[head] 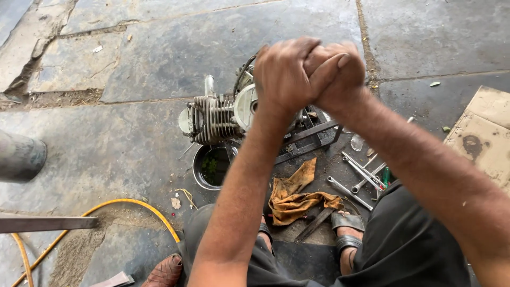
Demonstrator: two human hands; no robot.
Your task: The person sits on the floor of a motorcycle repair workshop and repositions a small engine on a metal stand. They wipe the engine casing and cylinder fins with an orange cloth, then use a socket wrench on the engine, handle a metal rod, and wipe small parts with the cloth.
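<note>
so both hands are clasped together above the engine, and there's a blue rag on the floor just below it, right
Not quite: the rag is orange-brown, not blue, as the head view shows. The rest holds: the left hand and right hand are clasped together above the engine.

Bowl below engine; rag left of wrenches.

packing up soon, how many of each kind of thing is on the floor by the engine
engine: 1
metal bowl: 1
orange rag: 1
wrenches: about 4, overlapping
yellow hose: 1
cardboard sheet: 1
Total: about 9
</note>
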